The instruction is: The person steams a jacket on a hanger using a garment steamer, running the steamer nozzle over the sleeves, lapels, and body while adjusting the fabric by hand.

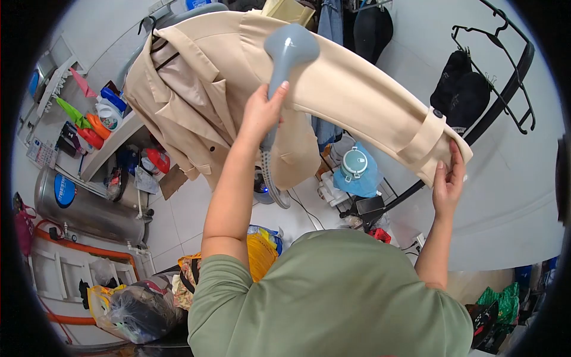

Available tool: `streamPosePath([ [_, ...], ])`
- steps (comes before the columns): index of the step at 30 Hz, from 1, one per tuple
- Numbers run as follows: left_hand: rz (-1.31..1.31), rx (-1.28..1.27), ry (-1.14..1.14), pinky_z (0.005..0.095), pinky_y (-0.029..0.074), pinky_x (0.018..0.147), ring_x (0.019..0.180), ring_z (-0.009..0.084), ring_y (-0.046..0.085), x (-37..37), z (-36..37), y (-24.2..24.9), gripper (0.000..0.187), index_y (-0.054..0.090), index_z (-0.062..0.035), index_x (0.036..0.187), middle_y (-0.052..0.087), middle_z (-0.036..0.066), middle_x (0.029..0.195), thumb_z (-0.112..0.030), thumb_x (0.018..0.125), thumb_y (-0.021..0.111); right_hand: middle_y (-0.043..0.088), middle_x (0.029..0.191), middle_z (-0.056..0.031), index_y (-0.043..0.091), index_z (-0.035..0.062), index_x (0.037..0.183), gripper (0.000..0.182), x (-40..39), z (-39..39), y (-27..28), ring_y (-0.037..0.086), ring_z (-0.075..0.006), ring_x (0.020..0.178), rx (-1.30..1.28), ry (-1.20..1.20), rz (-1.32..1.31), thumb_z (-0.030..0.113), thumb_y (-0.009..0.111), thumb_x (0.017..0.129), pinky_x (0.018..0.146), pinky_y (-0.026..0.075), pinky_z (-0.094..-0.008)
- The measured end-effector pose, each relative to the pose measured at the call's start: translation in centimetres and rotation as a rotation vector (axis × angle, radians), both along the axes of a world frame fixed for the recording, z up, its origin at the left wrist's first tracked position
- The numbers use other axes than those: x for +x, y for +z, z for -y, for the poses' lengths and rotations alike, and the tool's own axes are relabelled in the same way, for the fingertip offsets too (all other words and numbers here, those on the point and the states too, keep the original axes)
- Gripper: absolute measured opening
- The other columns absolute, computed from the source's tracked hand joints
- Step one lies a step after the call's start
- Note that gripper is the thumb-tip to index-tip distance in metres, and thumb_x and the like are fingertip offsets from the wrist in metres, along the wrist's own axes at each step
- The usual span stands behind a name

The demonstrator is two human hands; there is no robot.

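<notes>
The coat (241, 59) is hanging from the black hanger (156, 27) on the left, its front facing the person and its lapels falling open, while one sleeve (363, 89) is stretching out across the view to the right. The left hand (260, 116) is holding the steamer (291, 50) by its handle, the fingers closing around it below the broad head, probably because that grip is letting the head lie over the cloth while the skin is staying away from its hot face. The head is overlapping the upper part of the sleeve; whether it is pressing on the cloth or hovering just off it, I cannot tell. The hose (272, 181) is dropping from the handle and curling below the coat, which seems to be leaving the sleeve free of it. The right hand (449, 184) is gripping the cuff (425, 146) at its far right end, thumb and fingers pinching the edge, apparently so that the sleeve is lying long and fairly flat between shoulder and wrist; a few soft folds are showing near the strap. Beyond the cuff, black caps (461, 89) are hanging by the rack (516, 74), and a teal jar (355, 162) is sitting on blue plastic (364, 185) below the sleeve
</notes>
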State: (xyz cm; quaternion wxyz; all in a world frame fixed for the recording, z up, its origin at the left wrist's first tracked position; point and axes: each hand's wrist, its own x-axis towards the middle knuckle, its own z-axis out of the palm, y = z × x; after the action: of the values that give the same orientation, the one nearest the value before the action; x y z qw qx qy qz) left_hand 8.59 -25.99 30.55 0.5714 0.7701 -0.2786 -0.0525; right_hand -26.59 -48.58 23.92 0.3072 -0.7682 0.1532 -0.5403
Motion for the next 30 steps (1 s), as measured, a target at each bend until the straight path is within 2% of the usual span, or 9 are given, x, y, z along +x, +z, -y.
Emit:
streamPosePath([
  [2,-0.035,0.014,-0.059,0.0322,0.051,0.049,0.051,0.0170,0.062,-1.5,0.8,-0.8,0.058,0.061,0.0057,0.100,0.059,0.009,0.068,-0.052,0.095,0.062,0.047,0.149,-0.0147,0.045,-0.0007,0.146,0.047,0.2,-0.3,0.1,0.046,-0.0236,0.136,0.001,-0.018,0.002,-0.001,0.050,0.099,0.112,0.037,-0.0355],
  [8,-0.088,0.069,-0.231,0.0325,0.051,0.051,0.053,0.0157,0.061,-5.1,2.1,-2.1,0.057,0.060,0.0045,0.099,0.060,0.010,0.070,-0.052,0.096,0.060,0.050,0.144,-0.0131,0.046,0.0017,0.146,0.048,0.3,0.1,-0.5,0.048,-0.0227,0.132,-0.035,-0.072,-0.034,-0.001,0.052,0.098,0.109,0.039,-0.0341],
  [11,-0.130,0.080,-0.268,0.0300,0.050,0.051,0.054,0.0124,0.057,-6.4,2.2,-1.9,0.052,0.059,0.0018,0.097,0.055,0.004,0.069,-0.050,0.097,0.061,0.050,0.144,-0.0130,0.046,0.0020,0.146,0.050,0.4,0.1,-0.6,0.049,-0.0228,0.131,-0.021,-0.073,-0.030,-0.002,0.052,0.097,0.108,0.039,-0.0340],
  [17,-0.160,0.136,-0.331,0.0293,0.049,0.051,0.055,0.0111,0.055,-8.0,1.7,-1.8,0.049,0.060,0.0020,0.100,0.053,0.003,0.070,-0.047,0.098,0.061,0.048,0.145,-0.0126,0.044,0.0026,0.148,0.055,0.2,-0.1,-0.5,0.047,-0.0224,0.132,0.021,-0.055,-0.045,-0.004,0.052,0.094,0.109,0.038,-0.0340],
  [22,-0.235,0.090,-0.417,0.0289,0.049,0.051,0.055,0.0117,0.057,-9.7,1.3,-2.8,0.050,0.061,0.0023,0.104,0.056,0.004,0.072,-0.048,0.097,0.061,0.035,0.158,-0.0133,0.033,-0.0004,0.153,0.066,0.4,0.2,-1.0,0.034,-0.0220,0.145,0.217,0.131,0.068,-0.009,0.050,0.090,0.119,0.024,-0.0342],
  [25,-0.249,0.084,-0.467,0.0287,0.049,0.051,0.055,0.0118,0.058,-10.9,1.1,-3.1,0.051,0.062,0.0015,0.107,0.058,0.005,0.073,-0.048,0.097,0.061,0.034,0.158,-0.0124,0.032,0.0000,0.154,0.067,0.5,0.0,-1.6,0.034,-0.0218,0.145,0.300,0.181,0.118,-0.010,0.050,0.090,0.119,0.025,-0.0342],
  [30,-0.253,0.191,-0.572,0.0282,0.048,0.052,0.056,0.0109,0.057,-12.2,1.0,-4.0,0.046,0.062,-0.0006,0.108,0.053,0.001,0.071,-0.046,0.097,0.062,0.035,0.158,-0.0118,0.030,0.0030,0.155,0.068,0.1,-0.3,-2.4,0.035,-0.0220,0.144,0.245,0.134,0.046,-0.010,0.050,0.091,0.118,0.027,-0.0336],
])
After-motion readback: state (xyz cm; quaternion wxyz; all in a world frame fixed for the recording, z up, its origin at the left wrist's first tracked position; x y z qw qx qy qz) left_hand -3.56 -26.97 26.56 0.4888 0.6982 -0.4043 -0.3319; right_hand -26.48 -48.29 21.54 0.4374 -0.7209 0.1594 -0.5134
